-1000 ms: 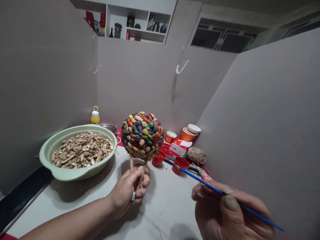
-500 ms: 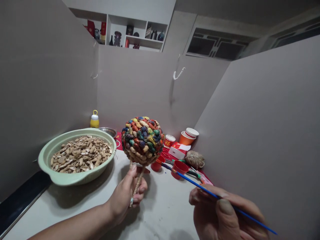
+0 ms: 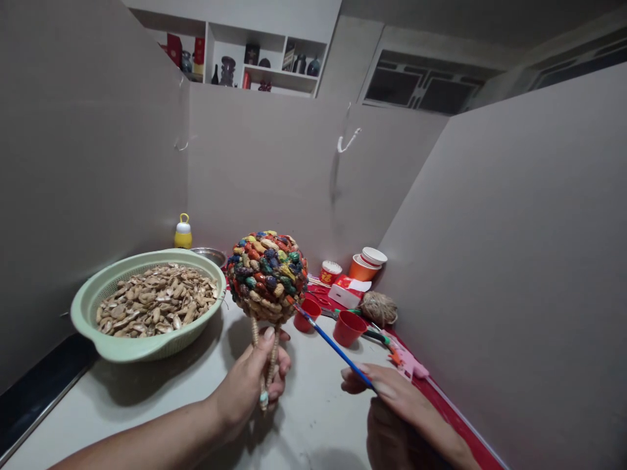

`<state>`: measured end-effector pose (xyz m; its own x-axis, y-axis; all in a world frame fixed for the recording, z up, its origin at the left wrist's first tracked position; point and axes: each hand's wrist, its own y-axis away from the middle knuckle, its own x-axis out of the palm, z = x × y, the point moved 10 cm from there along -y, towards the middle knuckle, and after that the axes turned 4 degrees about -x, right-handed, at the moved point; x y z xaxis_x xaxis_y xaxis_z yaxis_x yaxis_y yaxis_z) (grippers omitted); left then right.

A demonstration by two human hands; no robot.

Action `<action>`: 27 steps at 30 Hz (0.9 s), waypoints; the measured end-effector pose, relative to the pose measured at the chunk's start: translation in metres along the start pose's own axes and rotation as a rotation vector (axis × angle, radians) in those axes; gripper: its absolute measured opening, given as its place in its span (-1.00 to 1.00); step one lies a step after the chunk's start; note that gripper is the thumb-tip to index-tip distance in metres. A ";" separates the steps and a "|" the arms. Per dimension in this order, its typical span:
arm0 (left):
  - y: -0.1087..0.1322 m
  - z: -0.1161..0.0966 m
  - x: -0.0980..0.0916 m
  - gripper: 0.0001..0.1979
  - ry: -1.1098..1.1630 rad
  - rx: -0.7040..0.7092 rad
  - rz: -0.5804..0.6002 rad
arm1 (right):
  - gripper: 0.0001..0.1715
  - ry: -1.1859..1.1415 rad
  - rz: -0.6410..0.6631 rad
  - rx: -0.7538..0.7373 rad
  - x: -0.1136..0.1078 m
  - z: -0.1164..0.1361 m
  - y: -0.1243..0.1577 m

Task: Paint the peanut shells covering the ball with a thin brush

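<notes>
A ball covered in peanut shells (image 3: 268, 274), painted red, blue, green and yellow with plain tan shells lower down, stands upright above the table. Two cord-wrapped stems (image 3: 273, 356) hang from its underside, and my left hand (image 3: 252, 375) is closed around them. Between the fingers and thumb of my right hand (image 3: 399, 408) is a slim blue paintbrush (image 3: 337, 349). Its orange-tinged tip is at the ball's lower right side; whether it touches the shells I cannot tell. Two red cups (image 3: 349, 329) stand behind the brush, one partly hidden by it.
On the left, a green colander (image 3: 81, 326) holds many peanut shells, with a yellow bottle (image 3: 183, 234) behind. To the right lie a twine ball (image 3: 379, 308), a pink glue gun (image 3: 411, 362) and paper cups (image 3: 365, 264). Grey panels (image 3: 519, 248) wall the table.
My right hand has moved left, bringing the brush tip from the red cups to the ball's lower right. The ball has shifted slightly left in view.
</notes>
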<state>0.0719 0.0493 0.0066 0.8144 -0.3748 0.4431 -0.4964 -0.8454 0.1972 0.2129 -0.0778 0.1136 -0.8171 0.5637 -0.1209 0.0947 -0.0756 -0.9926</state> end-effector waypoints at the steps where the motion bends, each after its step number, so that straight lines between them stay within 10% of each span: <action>1: 0.000 0.001 0.000 -0.10 0.005 -0.009 -0.004 | -0.39 0.022 0.018 -0.032 0.002 0.003 0.000; 27: 0.000 0.009 0.001 -0.06 -0.015 -0.042 -0.020 | -0.34 0.160 0.085 -0.119 0.020 0.007 0.002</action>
<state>0.0752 0.0451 -0.0008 0.8282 -0.3641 0.4260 -0.4923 -0.8360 0.2425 0.1925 -0.0722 0.1095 -0.7037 0.6834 -0.1944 0.2338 -0.0356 -0.9716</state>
